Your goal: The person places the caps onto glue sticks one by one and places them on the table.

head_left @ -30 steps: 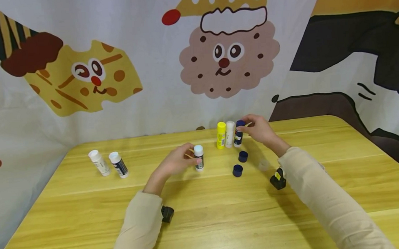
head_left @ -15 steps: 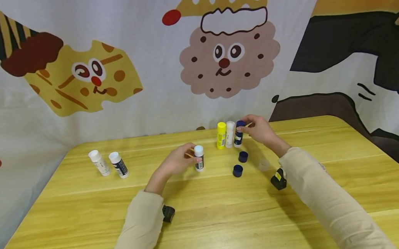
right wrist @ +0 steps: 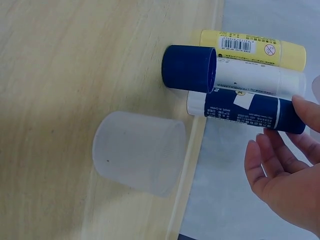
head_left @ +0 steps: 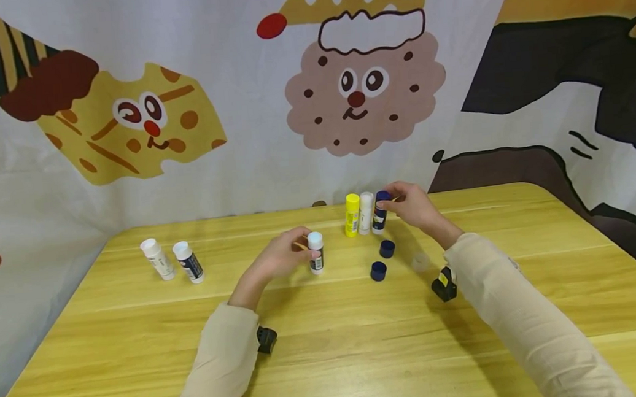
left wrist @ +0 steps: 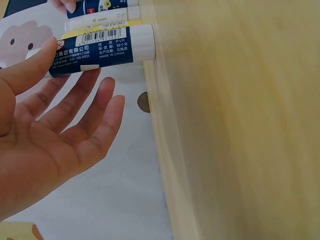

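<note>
Head view, centre: white-topped glue stick [head_left: 317, 263] pinched upright by left hand [head_left: 283, 254]. Right of centre: yellow tube [head_left: 352, 219], white tube [head_left: 366, 215], then blue-topped glue stick [head_left: 379, 219] pinched by right hand [head_left: 415, 207]. Both should be held lightly, kept vertical, not bumped. Left label [left wrist: 75, 58]: "PVP", "36个月", "MADE IN CHINA" legible, barcode [left wrist: 102, 36] digits blurred. Right label [right wrist: 235, 108]: "MADE IN CHINA", read upside down.

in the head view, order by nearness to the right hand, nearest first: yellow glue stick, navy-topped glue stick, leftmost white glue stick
1. Navy-topped glue stick: pinched by the right hand.
2. Yellow glue stick: left end of the row.
3. Leftmost white glue stick: beyond the left hand.
</note>
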A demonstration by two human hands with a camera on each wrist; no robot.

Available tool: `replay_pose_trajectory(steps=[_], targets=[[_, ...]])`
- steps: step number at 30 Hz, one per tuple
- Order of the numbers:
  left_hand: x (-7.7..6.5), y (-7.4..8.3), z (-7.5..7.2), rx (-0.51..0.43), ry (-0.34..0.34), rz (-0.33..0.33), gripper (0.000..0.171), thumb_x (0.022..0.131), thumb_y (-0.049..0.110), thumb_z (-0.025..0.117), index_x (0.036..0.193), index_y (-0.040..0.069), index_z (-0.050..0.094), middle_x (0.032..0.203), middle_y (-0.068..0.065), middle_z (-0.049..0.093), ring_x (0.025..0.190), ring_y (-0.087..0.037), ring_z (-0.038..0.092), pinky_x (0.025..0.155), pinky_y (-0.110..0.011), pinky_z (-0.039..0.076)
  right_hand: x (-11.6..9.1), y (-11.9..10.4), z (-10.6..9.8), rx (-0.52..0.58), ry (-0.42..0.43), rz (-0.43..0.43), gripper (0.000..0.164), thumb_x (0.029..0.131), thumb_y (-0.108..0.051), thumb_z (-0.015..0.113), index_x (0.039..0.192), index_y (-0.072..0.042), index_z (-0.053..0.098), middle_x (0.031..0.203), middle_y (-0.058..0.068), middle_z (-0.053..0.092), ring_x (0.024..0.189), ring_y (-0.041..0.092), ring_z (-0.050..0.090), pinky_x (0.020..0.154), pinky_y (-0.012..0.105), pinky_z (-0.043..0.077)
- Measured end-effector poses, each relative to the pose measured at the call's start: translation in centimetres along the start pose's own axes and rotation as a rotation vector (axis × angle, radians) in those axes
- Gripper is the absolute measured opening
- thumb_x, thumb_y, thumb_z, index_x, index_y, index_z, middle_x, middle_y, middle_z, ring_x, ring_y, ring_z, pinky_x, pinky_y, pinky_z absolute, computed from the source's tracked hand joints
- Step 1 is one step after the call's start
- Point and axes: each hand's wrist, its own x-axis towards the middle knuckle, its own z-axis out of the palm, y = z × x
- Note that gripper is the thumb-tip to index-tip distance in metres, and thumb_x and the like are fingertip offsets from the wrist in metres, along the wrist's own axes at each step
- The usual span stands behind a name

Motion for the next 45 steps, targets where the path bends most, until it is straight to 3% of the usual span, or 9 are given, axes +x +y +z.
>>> replay_pose_trajectory(steps=[21,36,45], targets=[[-0.7,0.5,-0.8,-0.003,0.012,0.017,0.019,0.088,0.017,0.063,0.103,0.007,0.057,0.106,-0.008,0.059,0.103,-0.026,0.053,0.085,-0.044,0.042,-0.5,-0.1,-0.7,0.04,-0.049,0.009,0.041,0.092,-0.02,0.057,0.125,0.0,0.047,0.118,0.022,0.051,0.1,0.034,0.051,0.083,0.044,0.045],[-1.4,0.0,-1.2,-0.016,0.041,0.055,0.02,0.088,0.014,0.062,0.104,0.004,0.054,0.103,-0.01,0.059,0.1,-0.025,0.054,0.085,-0.042,0.042,-1.3,-0.5,-1.4,-0.071,0.0,-0.042,0.039,0.091,-0.022,0.058,0.124,-0.001,0.05,0.11,0.019,0.056,0.092,0.03,0.053,0.074,0.04,0.046],[-1.5,-0.4,-1.2,-0.016,0.043,0.066,0.022,0.089,0.014,0.06,0.106,0.003,0.053,0.102,-0.009,0.058,0.099,-0.025,0.053,0.084,-0.041,0.043,-2.5,-0.8,-1.5,-0.076,-0.012,-0.094,0.037,0.09,-0.02,0.059,0.12,-0.001,0.053,0.104,0.016,0.057,0.089,0.028,0.053,0.07,0.036,0.046]])
